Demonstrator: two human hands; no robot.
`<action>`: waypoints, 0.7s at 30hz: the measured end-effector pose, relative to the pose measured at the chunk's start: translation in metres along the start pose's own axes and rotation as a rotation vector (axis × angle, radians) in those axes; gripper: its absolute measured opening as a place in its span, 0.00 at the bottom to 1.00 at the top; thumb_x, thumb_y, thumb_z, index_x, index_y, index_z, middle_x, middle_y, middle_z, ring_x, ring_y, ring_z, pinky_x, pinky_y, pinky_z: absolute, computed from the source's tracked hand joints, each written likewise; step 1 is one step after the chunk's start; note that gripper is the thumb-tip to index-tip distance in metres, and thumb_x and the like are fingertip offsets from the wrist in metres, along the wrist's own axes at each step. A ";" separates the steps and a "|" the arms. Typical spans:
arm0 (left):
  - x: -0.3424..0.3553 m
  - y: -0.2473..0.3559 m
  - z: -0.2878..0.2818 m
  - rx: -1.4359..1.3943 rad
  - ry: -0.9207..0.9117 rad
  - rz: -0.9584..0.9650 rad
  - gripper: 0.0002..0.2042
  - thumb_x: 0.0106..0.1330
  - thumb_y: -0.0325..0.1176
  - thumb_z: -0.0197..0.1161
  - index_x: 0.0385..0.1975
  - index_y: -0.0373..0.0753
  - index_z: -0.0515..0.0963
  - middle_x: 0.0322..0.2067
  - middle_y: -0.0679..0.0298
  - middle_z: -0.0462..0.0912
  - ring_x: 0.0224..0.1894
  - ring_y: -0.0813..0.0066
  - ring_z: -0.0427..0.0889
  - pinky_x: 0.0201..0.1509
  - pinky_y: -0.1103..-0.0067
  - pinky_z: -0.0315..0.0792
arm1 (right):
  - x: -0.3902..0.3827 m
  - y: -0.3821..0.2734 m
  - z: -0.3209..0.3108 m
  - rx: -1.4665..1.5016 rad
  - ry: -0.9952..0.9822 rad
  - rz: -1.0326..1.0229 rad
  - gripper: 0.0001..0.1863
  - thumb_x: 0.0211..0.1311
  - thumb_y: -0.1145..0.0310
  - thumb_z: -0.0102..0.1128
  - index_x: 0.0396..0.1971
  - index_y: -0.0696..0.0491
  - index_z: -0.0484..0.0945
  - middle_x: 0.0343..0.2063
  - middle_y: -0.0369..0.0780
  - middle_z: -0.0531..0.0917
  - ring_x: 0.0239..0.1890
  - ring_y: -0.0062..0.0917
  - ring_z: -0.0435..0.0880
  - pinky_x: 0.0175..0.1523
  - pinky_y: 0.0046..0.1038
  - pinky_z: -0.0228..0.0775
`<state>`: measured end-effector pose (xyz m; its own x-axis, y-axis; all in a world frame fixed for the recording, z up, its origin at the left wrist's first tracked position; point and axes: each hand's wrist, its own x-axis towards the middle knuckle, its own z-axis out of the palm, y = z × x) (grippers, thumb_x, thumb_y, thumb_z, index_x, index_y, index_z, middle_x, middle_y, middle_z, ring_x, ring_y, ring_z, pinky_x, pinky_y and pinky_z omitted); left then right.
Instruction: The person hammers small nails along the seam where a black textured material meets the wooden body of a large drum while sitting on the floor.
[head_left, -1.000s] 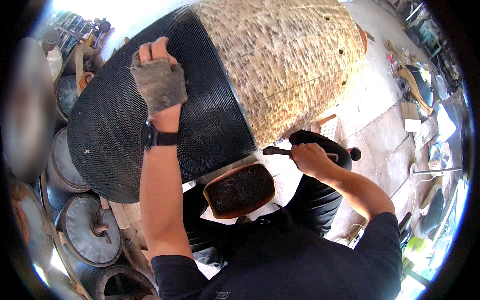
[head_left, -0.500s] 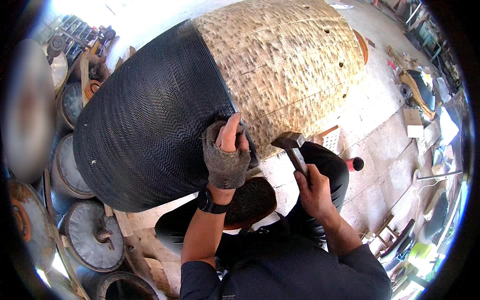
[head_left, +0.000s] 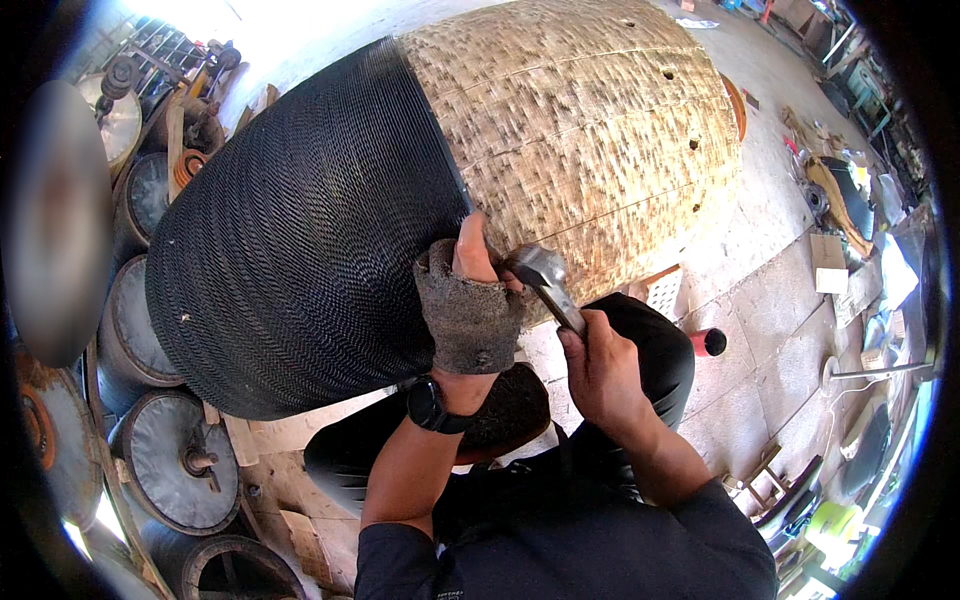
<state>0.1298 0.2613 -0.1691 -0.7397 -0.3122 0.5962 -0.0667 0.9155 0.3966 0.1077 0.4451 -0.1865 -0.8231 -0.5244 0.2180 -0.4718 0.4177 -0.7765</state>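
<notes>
A big barrel-shaped wooden drum (head_left: 590, 120) lies across in front of me, its bare pale side rough with dark marks and a few holes. Tightly packed black ridged rows (head_left: 300, 220) cover its left part. At the near end of the line where black meets wood is my left hand (head_left: 468, 305), in a grey fingerless glove. Its fingers are curled in; what they grip is hidden. My right hand (head_left: 605, 375) is closed round the handle of a hammer (head_left: 543, 272), whose metal head is right beside the left fingers, close to the drum.
Round metal-ended rollers (head_left: 178, 460) are stacked along the left. A red can-like thing with a dark end (head_left: 709, 342) lies on the tiled floor right of my knee. Farther right are a cardboard box (head_left: 828, 262) and scattered scraps. A dark stool seat (head_left: 505, 410) is between my legs.
The hammer has moved left, its head now next to my left fingers. My left hand has shifted slightly right. The drum appears slightly shifted in view.
</notes>
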 end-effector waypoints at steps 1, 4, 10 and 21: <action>0.000 0.000 0.001 0.002 0.012 0.010 0.35 0.51 0.24 0.64 0.64 0.31 0.63 0.35 0.54 0.75 0.38 0.53 0.75 0.51 0.58 0.67 | 0.001 0.000 0.000 -0.021 -0.009 0.003 0.10 0.71 0.69 0.55 0.43 0.60 0.73 0.24 0.51 0.79 0.27 0.46 0.82 0.32 0.38 0.73; -0.001 0.000 0.003 -0.003 0.006 -0.040 0.35 0.51 0.25 0.65 0.64 0.31 0.63 0.35 0.54 0.76 0.40 0.53 0.75 0.52 0.58 0.67 | 0.001 0.001 0.000 0.027 0.013 -0.019 0.10 0.70 0.69 0.57 0.43 0.60 0.72 0.24 0.52 0.79 0.27 0.50 0.82 0.32 0.41 0.72; 0.000 0.002 0.007 0.095 -0.027 -0.089 0.38 0.55 0.29 0.68 0.67 0.32 0.60 0.35 0.60 0.78 0.41 0.60 0.77 0.53 0.59 0.66 | 0.001 0.005 0.006 -0.056 0.013 -0.022 0.09 0.69 0.70 0.57 0.41 0.59 0.70 0.24 0.53 0.79 0.27 0.54 0.80 0.30 0.44 0.71; -0.060 0.004 -0.014 -0.040 0.097 0.022 0.32 0.53 0.26 0.68 0.62 0.31 0.68 0.43 0.52 0.77 0.45 0.54 0.77 0.55 0.55 0.67 | -0.004 0.020 0.017 -0.011 0.189 -0.287 0.12 0.66 0.70 0.60 0.43 0.60 0.71 0.24 0.52 0.80 0.26 0.50 0.82 0.29 0.44 0.73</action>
<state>0.1833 0.2807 -0.1939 -0.6719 -0.3171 0.6693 -0.0231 0.9122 0.4090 0.1066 0.4426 -0.2130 -0.6998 -0.4753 0.5332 -0.6951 0.2812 -0.6616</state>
